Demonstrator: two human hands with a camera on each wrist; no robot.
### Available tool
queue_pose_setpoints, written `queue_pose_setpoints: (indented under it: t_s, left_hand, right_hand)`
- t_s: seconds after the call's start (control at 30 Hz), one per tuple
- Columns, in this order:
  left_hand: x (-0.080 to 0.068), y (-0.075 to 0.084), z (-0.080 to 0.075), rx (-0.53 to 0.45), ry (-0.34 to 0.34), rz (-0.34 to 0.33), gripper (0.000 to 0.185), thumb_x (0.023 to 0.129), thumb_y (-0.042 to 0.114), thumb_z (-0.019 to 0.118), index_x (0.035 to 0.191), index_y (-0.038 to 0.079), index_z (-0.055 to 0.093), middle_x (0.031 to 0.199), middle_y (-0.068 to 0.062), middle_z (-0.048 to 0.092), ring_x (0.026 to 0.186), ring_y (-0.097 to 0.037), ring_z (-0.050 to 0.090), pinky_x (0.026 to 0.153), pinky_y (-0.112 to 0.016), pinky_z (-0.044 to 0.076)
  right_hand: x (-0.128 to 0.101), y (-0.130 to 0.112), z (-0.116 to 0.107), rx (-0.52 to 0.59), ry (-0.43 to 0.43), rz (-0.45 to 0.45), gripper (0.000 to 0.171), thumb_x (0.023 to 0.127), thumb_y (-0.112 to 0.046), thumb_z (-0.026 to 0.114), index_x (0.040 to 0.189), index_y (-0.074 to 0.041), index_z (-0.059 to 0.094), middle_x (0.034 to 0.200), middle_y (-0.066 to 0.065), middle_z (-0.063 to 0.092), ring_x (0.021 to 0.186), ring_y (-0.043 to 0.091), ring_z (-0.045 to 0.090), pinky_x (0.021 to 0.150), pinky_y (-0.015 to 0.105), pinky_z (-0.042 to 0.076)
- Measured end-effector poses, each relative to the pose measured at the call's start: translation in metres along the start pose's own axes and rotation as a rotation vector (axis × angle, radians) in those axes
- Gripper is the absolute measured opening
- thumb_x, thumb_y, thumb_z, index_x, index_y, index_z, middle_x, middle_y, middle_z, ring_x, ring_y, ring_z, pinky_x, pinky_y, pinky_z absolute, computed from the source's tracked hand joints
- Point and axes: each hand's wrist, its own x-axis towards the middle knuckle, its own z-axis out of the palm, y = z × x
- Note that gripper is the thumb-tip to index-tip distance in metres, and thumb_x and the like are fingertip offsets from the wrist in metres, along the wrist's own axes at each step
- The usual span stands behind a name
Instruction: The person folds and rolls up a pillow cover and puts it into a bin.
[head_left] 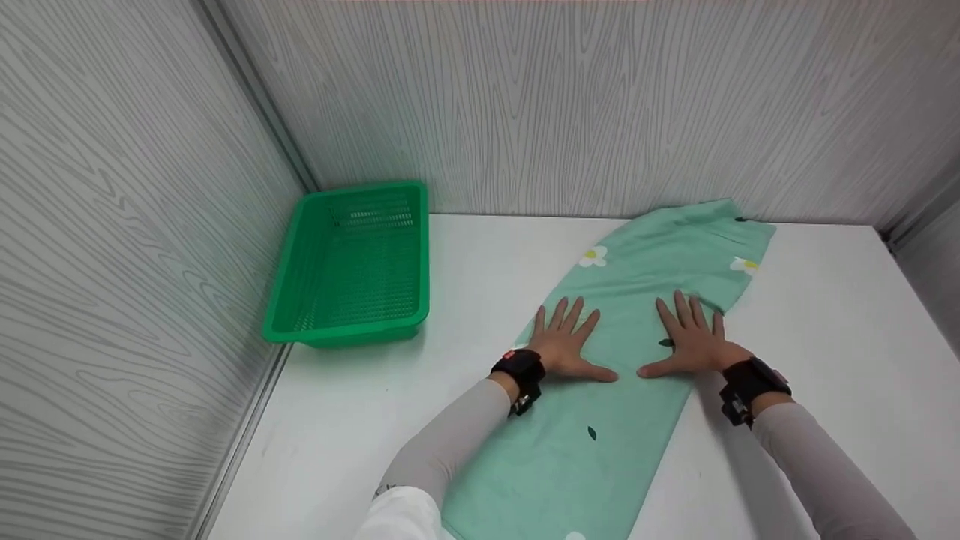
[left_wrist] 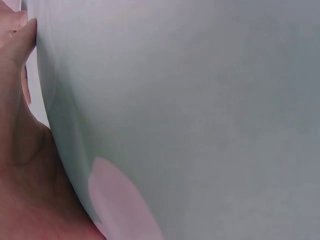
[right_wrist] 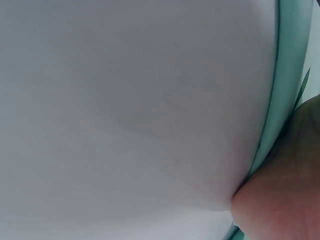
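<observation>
A long mint-green towel (head_left: 622, 300) with white flower prints lies flat on the white table (head_left: 480, 262), running from the near edge to the back wall. My left hand (head_left: 566, 337) rests palm-down on its left side, fingers straight and spread. On the towel's right side my right hand (head_left: 686, 337) lies flat the same way, its wrist over the right edge. The two thumbs point toward each other. The left wrist view is blurred close-up towel (left_wrist: 200, 120) with part of the hand (left_wrist: 20, 150). The right wrist view shows blurred table surface (right_wrist: 125, 110), a towel edge (right_wrist: 287, 75) and the hand (right_wrist: 285, 200).
An empty green plastic basket (head_left: 352, 262) with perforated walls sits at the back left corner of the table. Grey wood-grain walls close in the left, back and right sides. Bare table lies right of the towel and in front of the basket.
</observation>
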Motion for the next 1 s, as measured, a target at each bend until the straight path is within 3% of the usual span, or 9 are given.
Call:
queue_pose_setpoints:
  t_s: [0.2, 0.43, 0.7, 0.87, 1.0]
  left_hand:
    - [0.007, -0.013, 0.007, -0.004, -0.011, -0.062, 0.117, 0.064, 0.092, 0.044, 0.154, 0.031, 0.000, 0.160, -0.001, -0.010, 0.146, -0.027, -0.013, 0.113, -0.058, -0.003]
    - [0.000, -0.023, 0.003, -0.022, 0.021, -0.099, 0.113, 0.067, 0.089, 0.046, 0.154, 0.030, 0.003, 0.161, -0.002, -0.006, 0.147, -0.028, -0.009, 0.113, -0.059, 0.000]
    - [0.011, -0.039, 0.003, -0.110, 0.000, -0.181, 0.122, 0.060, 0.094, 0.045, 0.153, 0.032, -0.002, 0.159, 0.000, -0.015, 0.145, -0.026, -0.018, 0.111, -0.059, -0.009]
    - [-0.001, -0.042, -0.002, -0.130, 0.000, -0.191, 0.119, 0.064, 0.091, 0.047, 0.154, 0.029, -0.001, 0.160, -0.003, -0.012, 0.145, -0.028, -0.015, 0.112, -0.058, -0.006]
    - [-0.004, -0.041, -0.001, -0.120, 0.020, -0.236, 0.117, 0.065, 0.090, 0.047, 0.154, 0.030, 0.001, 0.160, -0.003, -0.010, 0.146, -0.028, -0.013, 0.112, -0.058, -0.004]
  right_hand:
    - [0.020, -0.005, -0.003, -0.012, -0.023, -0.025, 0.131, 0.065, -0.079, 0.064, 0.154, -0.008, -0.001, 0.155, 0.026, -0.013, 0.140, 0.050, -0.013, 0.100, 0.075, -0.007]
    - [0.045, -0.005, -0.003, -0.030, -0.078, -0.022, 0.137, 0.058, -0.087, 0.060, 0.154, -0.016, -0.006, 0.156, 0.019, -0.019, 0.140, 0.044, -0.020, 0.101, 0.072, -0.010]
    - [0.070, -0.013, -0.015, -0.017, -0.060, -0.122, 0.129, 0.064, -0.077, 0.067, 0.154, -0.018, -0.004, 0.156, 0.022, -0.016, 0.140, 0.047, -0.017, 0.102, 0.072, -0.009]
    - [0.078, -0.020, -0.015, -0.035, -0.094, -0.123, 0.132, 0.061, -0.078, 0.068, 0.154, -0.016, -0.002, 0.156, 0.022, -0.015, 0.141, 0.046, -0.016, 0.103, 0.072, -0.007]
    - [0.087, -0.023, -0.019, -0.061, -0.111, -0.151, 0.133, 0.061, -0.078, 0.068, 0.154, -0.015, -0.001, 0.157, 0.022, -0.014, 0.141, 0.047, -0.015, 0.103, 0.072, -0.006]
